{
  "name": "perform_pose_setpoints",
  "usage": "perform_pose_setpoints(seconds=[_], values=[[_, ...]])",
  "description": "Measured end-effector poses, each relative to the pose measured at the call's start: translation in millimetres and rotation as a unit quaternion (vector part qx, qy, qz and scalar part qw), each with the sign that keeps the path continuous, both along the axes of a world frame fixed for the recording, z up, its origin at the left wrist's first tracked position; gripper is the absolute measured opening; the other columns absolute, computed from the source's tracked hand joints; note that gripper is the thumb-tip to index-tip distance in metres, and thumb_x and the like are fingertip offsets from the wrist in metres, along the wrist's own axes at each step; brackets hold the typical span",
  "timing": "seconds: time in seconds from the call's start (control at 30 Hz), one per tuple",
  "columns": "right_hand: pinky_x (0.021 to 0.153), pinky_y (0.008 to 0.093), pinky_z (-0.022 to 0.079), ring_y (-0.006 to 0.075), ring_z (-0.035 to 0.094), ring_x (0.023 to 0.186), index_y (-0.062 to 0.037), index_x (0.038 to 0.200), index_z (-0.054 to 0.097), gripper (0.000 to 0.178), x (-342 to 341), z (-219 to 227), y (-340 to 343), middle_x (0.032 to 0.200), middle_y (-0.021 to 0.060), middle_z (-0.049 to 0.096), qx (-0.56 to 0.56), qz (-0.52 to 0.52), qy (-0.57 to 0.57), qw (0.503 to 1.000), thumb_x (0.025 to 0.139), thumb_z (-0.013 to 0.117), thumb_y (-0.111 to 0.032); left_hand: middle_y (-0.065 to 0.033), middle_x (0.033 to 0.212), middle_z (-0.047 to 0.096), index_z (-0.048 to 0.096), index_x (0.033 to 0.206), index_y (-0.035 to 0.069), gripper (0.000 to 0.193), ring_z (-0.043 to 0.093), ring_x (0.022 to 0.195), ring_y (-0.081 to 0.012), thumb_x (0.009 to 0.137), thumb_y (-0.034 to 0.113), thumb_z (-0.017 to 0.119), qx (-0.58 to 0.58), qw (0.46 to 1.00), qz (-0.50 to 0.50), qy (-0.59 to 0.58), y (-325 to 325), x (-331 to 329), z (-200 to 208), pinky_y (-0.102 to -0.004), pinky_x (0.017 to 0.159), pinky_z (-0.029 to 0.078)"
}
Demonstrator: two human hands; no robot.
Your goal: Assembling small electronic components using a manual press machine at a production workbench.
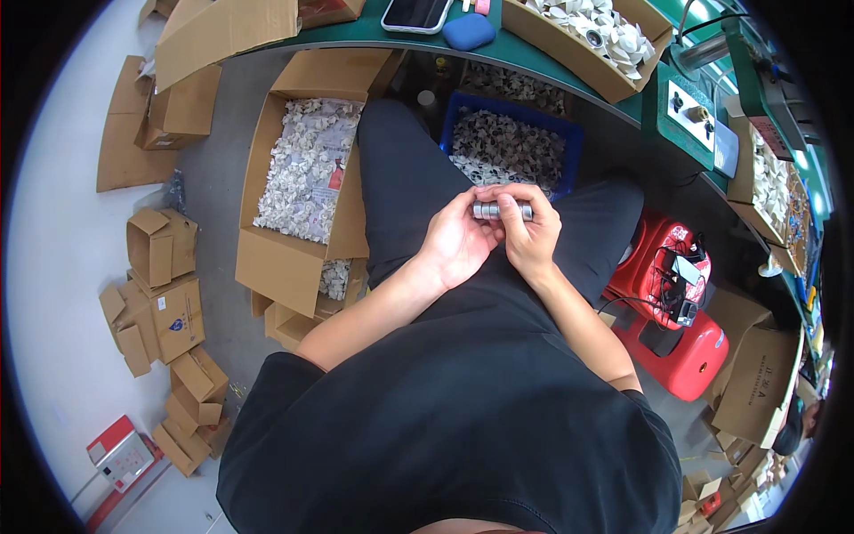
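Above my lap, my two hands meet around a short row of silvery metal rings (503, 211), lying crosswise like a segmented cylinder. My right hand (532, 238) has its thumb across the row and its fingers curled behind it. At the other end, my left hand (455, 238) closes its fingertips on the row, palm turned partly up. Some fingers of both hands are hidden behind each other. Just beyond them, between my knees, stands a blue bin (576, 153) full of small grey and white pieces.
Left of my leg, an open carton (261, 169) holds many small white pieces. The green bench (356, 34) curves ahead, carrying a phone (416, 14), a blue case (469, 32), a box of white parts (569, 52) and a fixture (689, 114). Red stools (685, 365) stand right.
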State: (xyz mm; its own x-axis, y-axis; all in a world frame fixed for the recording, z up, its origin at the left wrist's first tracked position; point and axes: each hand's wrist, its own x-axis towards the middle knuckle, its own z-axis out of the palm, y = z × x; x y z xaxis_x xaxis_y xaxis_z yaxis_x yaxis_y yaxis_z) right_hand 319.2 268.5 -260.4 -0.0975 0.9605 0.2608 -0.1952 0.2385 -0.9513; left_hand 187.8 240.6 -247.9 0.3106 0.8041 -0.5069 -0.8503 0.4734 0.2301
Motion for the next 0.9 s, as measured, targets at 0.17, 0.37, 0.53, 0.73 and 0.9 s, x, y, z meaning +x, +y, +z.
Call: perform_pose_setpoints(seconds=[0.17, 0.37, 0.53, 0.73, 0.9], values=[[0.09, 0.035, 0.056, 0.0236, 0.071, 0.099, 0.0017, 0.105, 0.062, 0.008, 11, 3, 1, 0.105, 0.0154, 0.072, -0.019, 0.045, -0.084, 0.995, 0.097, 0.061, 0.001, -0.0059, 0.105, 0.061, 0.057, 0.112, 0.006, 0.027, 0.059, 0.099, -0.0159, 0.108, 0.026, 0.039, -0.024, 0.999, 0.018, 0.031, -1, -2, 3, -0.0357, 0.094, 0.05], [0.094, 0.0366, 0.053, 0.0243, 0.068, 0.106, -0.0003, 0.11, 0.061, 0.02, 24, 9, 2, 0.11, 0.0138, 0.071, 0.091, 0.11, -0.206, 0.968, 0.091, 0.068, 0.0, -0.0082, 0.102, 0.064, 0.058, 0.11, 0.003, 0.03, 0.063, 0.099, -0.0192, 0.105, 0.027, 0.042, -0.037, 0.999, 0.012, 0.039, 3, -9, -8, -0.0376, 0.087, 0.053], [0.094, 0.0348, 0.052, 0.0223, 0.068, 0.106, -0.0005, 0.111, 0.061, 0.022, 38, 17, 8, 0.11, 0.0128, 0.071, -0.054, 0.193, -0.182, 0.963, 0.091, 0.07, -0.002, -0.0073, 0.092, 0.065, 0.061, 0.106, 0.002, 0.031, 0.064, 0.085, -0.0196, 0.102, 0.027, 0.043, -0.076, 0.988, -0.077, 0.107, 8, -8, -1, -0.0378, 0.075, 0.055], [0.092, 0.0331, 0.053, 0.0204, 0.069, 0.103, -0.0008, 0.11, 0.062, 0.023, 45, 6, 10, 0.108, 0.0116, 0.072, -0.099, 0.18, -0.173, 0.963, 0.09, 0.072, -0.005, -0.005, 0.086, 0.063, 0.062, 0.106, 0.003, 0.031, 0.059, 0.071, -0.0175, 0.1, 0.026, 0.042, -0.082, 0.988, -0.093, 0.096, 1, -11, -29, -0.0362, 0.066, 0.052], [0.088, 0.0317, 0.054, 0.0209, 0.071, 0.098, -0.0014, 0.109, 0.064, 0.024, 43, 0, 6, 0.105, 0.0108, 0.073, -0.157, 0.173, -0.129, 0.964, 0.088, 0.075, -0.007, -0.0051, 0.086, 0.065, 0.062, 0.107, 0.003, 0.029, 0.06, 0.073, -0.017, 0.1, 0.024, 0.043, -0.072, 0.994, -0.081, -0.013, -2, -15, -49, -0.0344, 0.065, 0.049]])
